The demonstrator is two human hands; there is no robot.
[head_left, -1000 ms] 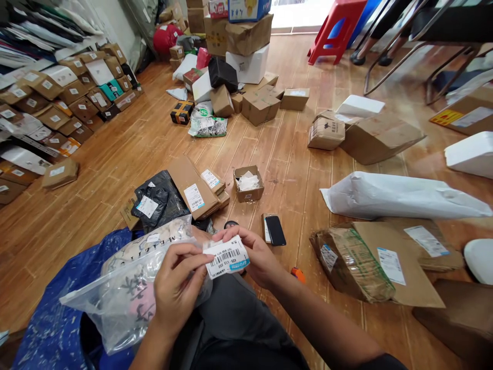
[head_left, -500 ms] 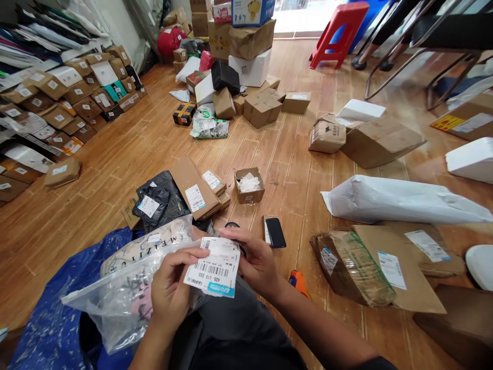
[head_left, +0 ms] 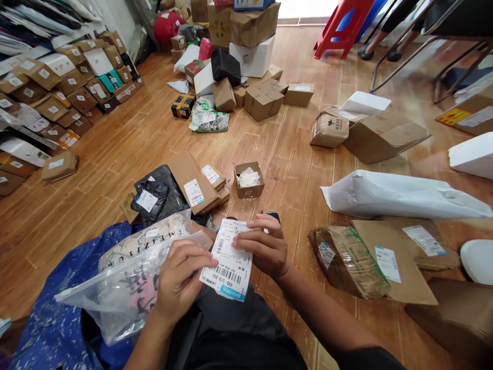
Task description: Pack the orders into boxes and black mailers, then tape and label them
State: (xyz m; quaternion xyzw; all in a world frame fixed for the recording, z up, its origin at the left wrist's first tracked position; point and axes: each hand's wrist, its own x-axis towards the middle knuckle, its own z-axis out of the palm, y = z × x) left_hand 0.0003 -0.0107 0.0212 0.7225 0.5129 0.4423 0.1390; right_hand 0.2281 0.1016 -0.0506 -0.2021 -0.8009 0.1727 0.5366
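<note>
A white shipping label (head_left: 227, 262) with a barcode and a blue corner is held above my lap. My left hand (head_left: 183, 280) pinches its left edge between thumb and fingers. On the other side, my right hand (head_left: 265, 246) grips the upper right part, fingers over the front and the thumb hidden behind. Close beside my left forearm lies a clear plastic bag (head_left: 111, 303) with cloth-like contents and dark and pink print. Behind it rests a printed bag (head_left: 144, 241) with black letters. A dark phone (head_left: 274, 215) is mostly covered by my right hand.
A small open carton (head_left: 249, 190) of white paper scraps stands ahead. Left of it are flat cardboard mailers (head_left: 192, 180) and a black parcel (head_left: 162, 192). Cartons (head_left: 346, 262) and a long white package (head_left: 404, 198) lie right. A person's feet show near a red stool (head_left: 341, 31).
My right hand has moved up and right, fingers now over the label's front. More of the label's length shows, and the phone is now mostly hidden. The view has tilted slightly downward.
</note>
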